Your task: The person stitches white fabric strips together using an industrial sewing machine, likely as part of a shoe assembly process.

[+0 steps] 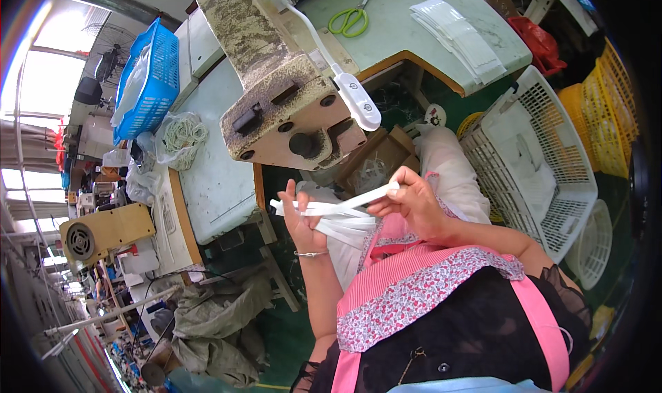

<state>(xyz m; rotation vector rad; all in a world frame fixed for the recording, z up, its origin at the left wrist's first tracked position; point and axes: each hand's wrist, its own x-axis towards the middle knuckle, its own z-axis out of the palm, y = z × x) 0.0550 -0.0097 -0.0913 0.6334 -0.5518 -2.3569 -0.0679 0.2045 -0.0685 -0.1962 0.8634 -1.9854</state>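
In my left hand (303,220) is a bundle of flat white strips (352,229), its fingers closed round them near one end. The loose ends fan out over my lap. My right hand (414,203) pinches one white strip (365,196) between thumb and fingers. That strip slants from the right hand down toward the left hand's bundle. Both hands are above my lap, just in front of a beige, worn machine head (289,117). A white lamp with a bendy neck (357,102) is fixed to the machine.
Green-handled scissors (350,22) and a stack of white strips (458,37) lie on the pale green table (393,31). A white basket (534,151) stands to the right, yellow baskets (607,110) beyond it. At left are a blue basket (155,69) and a bag of bands (181,139).
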